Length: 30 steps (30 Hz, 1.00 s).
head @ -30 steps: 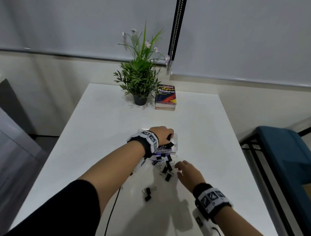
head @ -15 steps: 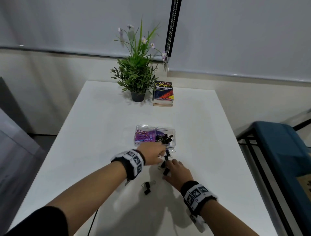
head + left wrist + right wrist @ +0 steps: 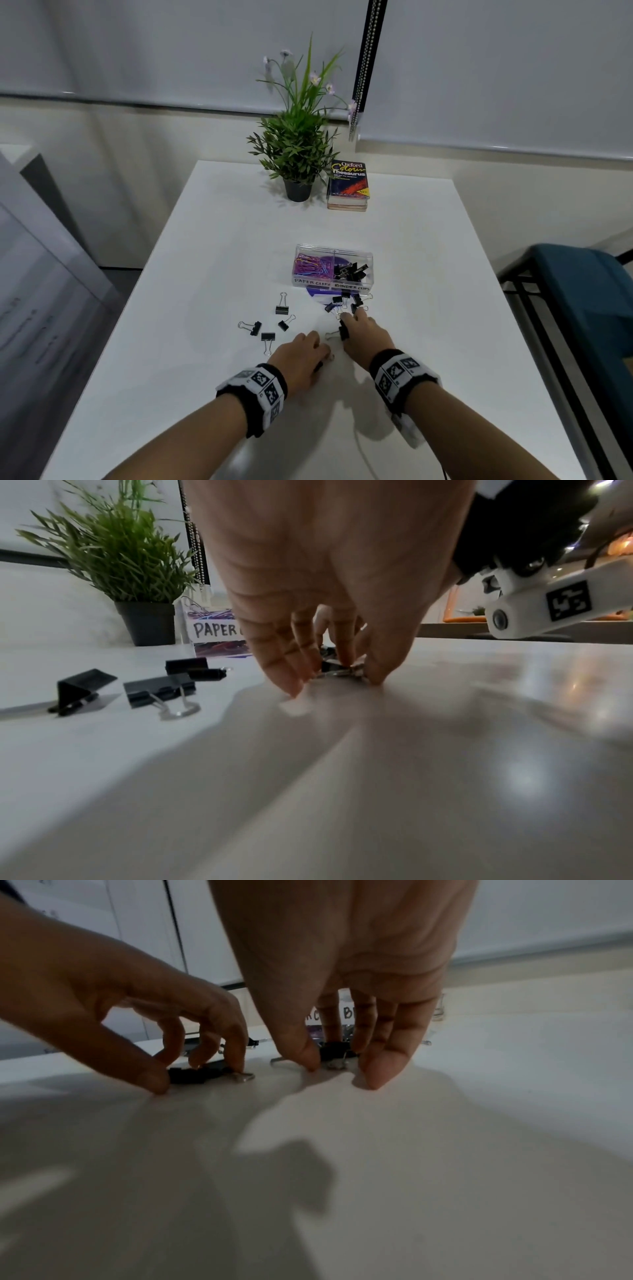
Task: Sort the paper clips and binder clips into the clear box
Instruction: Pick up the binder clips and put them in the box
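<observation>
Readable words on the box and the book

The clear box (image 3: 334,270) carries two handwritten labels on its front: "PAPER CLIPS" on the left half, "BINDER CLIPS" on the right half. The book (image 3: 348,181) cover reads "Oxford Colour Thesaurus".

The counter (image 3: 212,260) is smooth, glossy white, mirroring light. The box (image 3: 334,251) is clear glossy plastic with paper labels. Binder clips (image 3: 159,689) are matt black with shiny wire handles. The wristbands (image 3: 260,390) look like black cloth.

Black binder clips (image 3: 268,336), purple-pink paper clips (image 3: 310,268), white table (image 3: 219,246)
</observation>
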Tool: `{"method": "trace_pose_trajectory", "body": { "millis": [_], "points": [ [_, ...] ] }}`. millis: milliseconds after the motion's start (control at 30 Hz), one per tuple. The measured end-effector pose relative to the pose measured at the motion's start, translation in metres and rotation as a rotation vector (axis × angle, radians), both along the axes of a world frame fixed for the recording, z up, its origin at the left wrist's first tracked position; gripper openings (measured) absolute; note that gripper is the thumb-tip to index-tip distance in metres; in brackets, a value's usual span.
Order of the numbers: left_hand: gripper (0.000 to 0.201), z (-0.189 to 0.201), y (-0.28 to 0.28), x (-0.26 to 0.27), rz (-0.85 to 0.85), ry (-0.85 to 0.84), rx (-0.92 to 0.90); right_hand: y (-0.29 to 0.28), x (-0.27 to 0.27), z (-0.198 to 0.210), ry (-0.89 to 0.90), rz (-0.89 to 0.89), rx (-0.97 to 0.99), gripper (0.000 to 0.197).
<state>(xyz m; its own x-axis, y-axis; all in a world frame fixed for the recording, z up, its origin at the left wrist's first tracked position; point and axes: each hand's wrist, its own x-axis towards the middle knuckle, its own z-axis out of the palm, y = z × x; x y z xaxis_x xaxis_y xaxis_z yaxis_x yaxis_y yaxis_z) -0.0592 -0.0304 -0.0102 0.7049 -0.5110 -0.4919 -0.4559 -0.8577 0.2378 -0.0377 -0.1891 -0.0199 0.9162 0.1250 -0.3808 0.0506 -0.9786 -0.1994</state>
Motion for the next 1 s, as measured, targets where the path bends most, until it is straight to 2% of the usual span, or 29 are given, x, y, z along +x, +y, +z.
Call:
{"method": "trace_pose_trajectory", "body": {
  "millis": [67,200,267,400,667,833,1000],
  "points": [
    [0.044,0.0,-0.001,-0.003,-0.004,-0.022,0.003,0.0,0.001,0.0,-0.022,-0.002,0.002,0.033],
    [0.042,-0.002,-0.006,-0.004,0.009,-0.058,0.009,-0.001,0.005,-0.001,-0.022,0.121,-0.052,0.046],
    [0.038,-0.003,-0.009,-0.003,0.027,-0.085,0.029,0.0,0.006,-0.001,-0.019,0.143,-0.073,0.04],
    [0.04,-0.006,-0.015,-0.001,0.067,-0.104,0.057,0.006,0.006,-0.003,-0.019,0.113,-0.067,0.028],
    [0.032,-0.009,-0.014,0.01,0.131,-0.092,0.036,0.003,0.014,-0.003,0.089,0.003,-0.012,0.032],
    [0.031,-0.008,-0.001,0.021,0.221,-0.146,-0.08,0.002,0.02,0.002,0.186,-0.008,0.017,0.013],
    [0.028,-0.011,0.03,0.029,0.386,-0.04,-0.219,0.001,0.026,0.003,0.236,-0.069,0.172,0.024]
  ]
}}
